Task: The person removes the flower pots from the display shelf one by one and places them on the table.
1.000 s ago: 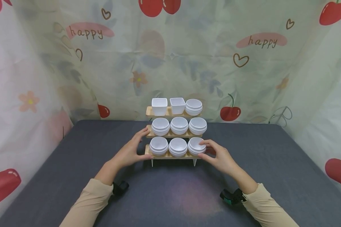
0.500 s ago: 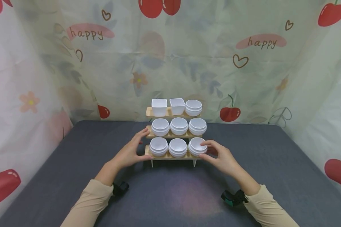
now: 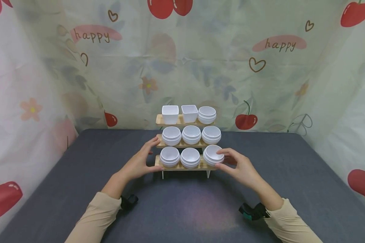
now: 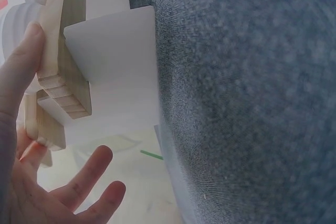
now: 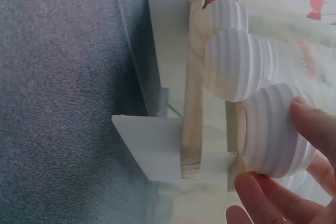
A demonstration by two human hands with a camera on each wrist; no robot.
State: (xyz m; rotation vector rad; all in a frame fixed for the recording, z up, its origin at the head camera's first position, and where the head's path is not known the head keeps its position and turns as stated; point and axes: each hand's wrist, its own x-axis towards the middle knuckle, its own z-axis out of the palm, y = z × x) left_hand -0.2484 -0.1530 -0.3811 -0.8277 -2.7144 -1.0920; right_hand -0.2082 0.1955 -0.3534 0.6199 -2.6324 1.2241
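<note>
A white ridged round bowl [image 3: 211, 158] is tilted over the right end of the lowest tier, gripped between my right thumb and fingers. My right hand [image 3: 239, 168] holds it by the side, and the right wrist view shows a gap between the bowl and the lowest board [image 5: 192, 103]. My left hand [image 3: 141, 162] rests on the left side of the three-tier wooden stand [image 3: 202, 166]. Its thumb [image 4: 23, 59] presses on the lowest board, while other fingers touch the middle board's end and two stretch out free. Two like bowls [image 3: 170, 155] sit on the lowest tier.
On the middle tier stand three round white bowls [image 3: 191, 134]. Two square white bowls [image 3: 170, 116] and a round one [image 3: 207, 115] fill the top tier. White side panels [image 5: 157, 145] carry the boards on a dark cloth-covered table [image 3: 182, 209]. A printed curtain [image 3: 194, 77] hangs behind.
My right hand has drawn the lowest tier's right-hand bowl up and to the right, away from its neighbour, tilting it. My left hand stays where it was on the stand.
</note>
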